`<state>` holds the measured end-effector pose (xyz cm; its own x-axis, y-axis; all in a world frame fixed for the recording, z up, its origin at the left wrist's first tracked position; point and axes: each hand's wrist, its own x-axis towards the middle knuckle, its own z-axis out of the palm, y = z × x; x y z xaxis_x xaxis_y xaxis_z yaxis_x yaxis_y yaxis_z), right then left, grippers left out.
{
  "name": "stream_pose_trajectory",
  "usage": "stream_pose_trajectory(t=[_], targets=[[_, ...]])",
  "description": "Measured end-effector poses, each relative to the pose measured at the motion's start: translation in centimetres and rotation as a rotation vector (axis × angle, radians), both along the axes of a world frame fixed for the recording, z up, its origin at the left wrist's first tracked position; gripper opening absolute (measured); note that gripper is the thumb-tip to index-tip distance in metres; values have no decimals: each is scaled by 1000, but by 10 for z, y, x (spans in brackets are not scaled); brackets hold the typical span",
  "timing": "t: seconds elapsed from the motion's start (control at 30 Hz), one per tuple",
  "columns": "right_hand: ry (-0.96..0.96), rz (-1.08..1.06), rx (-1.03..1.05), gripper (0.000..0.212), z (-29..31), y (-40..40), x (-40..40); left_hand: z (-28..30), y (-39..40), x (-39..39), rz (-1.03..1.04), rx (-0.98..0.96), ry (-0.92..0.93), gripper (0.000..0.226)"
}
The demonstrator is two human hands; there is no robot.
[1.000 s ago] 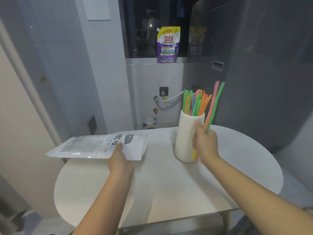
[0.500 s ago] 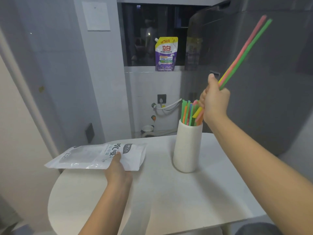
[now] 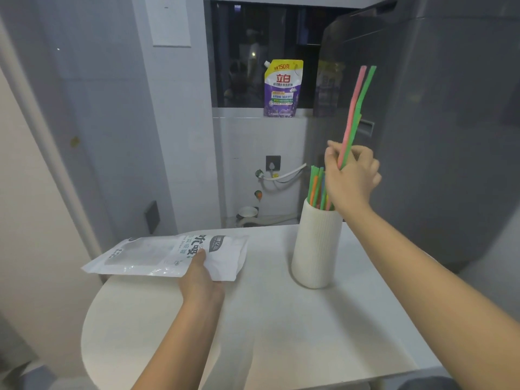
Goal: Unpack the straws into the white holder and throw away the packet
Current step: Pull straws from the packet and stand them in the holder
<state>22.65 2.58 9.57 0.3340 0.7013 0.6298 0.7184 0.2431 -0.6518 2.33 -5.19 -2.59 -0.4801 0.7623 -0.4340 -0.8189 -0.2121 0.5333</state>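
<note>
A white ribbed holder [image 3: 316, 246] stands on the white table [image 3: 281, 333], with several coloured straws [image 3: 316, 184] sticking out of its top. Directly above its mouth, my right hand [image 3: 350, 175] pinches a pink and a green straw [image 3: 355, 108] that stand nearly upright; their lower ends are hidden behind the hand. The flat white straw packet [image 3: 157, 254] lies at the table's far left edge, partly overhanging it. My left hand [image 3: 201, 280] holds the packet at its near edge, thumb on top.
A purple and yellow refill pouch [image 3: 282, 88] stands on the window ledge behind. A dark grey appliance [image 3: 436, 136] rises close on the right of the holder. Wall, socket and hoses lie behind the table.
My right hand has dropped from its raised position toward the holder's mouth, and the two straws have turned from a slant to nearly upright. The left hand and packet stayed put.
</note>
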Motion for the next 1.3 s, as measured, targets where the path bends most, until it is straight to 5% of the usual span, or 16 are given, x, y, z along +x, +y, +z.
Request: stream_pose_trajectory(t=[0.2, 0.47, 0.63, 0.9, 1.1, 1.3], targets=[[-113, -17, -175, 47, -7, 4, 11, 0, 1, -2, -6, -3, -4, 42], [144, 147, 96, 40, 11, 5, 11, -1, 1, -4, -11, 20, 11, 41], [-90, 103, -103, 38, -8, 9, 15, -1, 2, -6, -16, 25, 8, 41], [164, 228, 189, 34, 10, -3, 16, -3, 5, -6, -10, 40, 7, 43], [14, 177, 22, 28, -3, 0, 25, -4, 6, -5, -22, 28, 1, 40], [-299, 205, 72, 50, -19, -12, 29, -4, 6, -6, -14, 24, 14, 39]])
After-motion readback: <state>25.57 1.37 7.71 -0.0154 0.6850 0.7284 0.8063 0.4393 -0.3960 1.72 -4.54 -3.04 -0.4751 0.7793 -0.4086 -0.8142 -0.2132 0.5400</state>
